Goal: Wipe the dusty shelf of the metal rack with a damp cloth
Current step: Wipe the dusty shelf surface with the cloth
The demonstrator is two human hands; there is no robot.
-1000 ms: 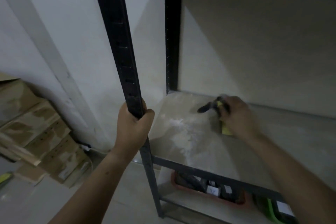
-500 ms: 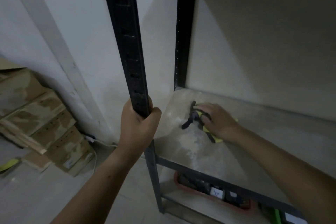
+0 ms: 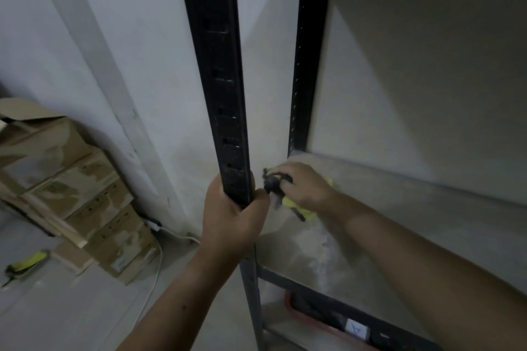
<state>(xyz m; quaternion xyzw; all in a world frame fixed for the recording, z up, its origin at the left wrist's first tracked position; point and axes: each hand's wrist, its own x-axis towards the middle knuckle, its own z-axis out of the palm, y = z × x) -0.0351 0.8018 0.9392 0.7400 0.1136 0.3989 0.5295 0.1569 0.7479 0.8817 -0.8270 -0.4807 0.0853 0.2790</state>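
Note:
A dark metal rack stands against the wall, its front upright post (image 3: 219, 88) close to me. My left hand (image 3: 232, 218) grips that post at shelf height. The pale shelf (image 3: 399, 222) shows whitish dust streaks near its front left. My right hand (image 3: 302, 185) presses a yellow cloth (image 3: 296, 205) with dark parts onto the shelf's left end, close beside the post, fingers curled over it. Most of the cloth is hidden under the hand.
Stacked cardboard boxes (image 3: 71, 188) lean against the wall at left. A white cable (image 3: 158, 253) runs over the floor, and a yellow-handled tool (image 3: 27, 262) lies at far left. A red tray (image 3: 328, 319) with items sits on the lower shelf. The back post (image 3: 310, 60) rises behind.
My right hand has slid the cloth leftward across the shelf, from the middle toward the front post. The left hand keeps its grip on the post.

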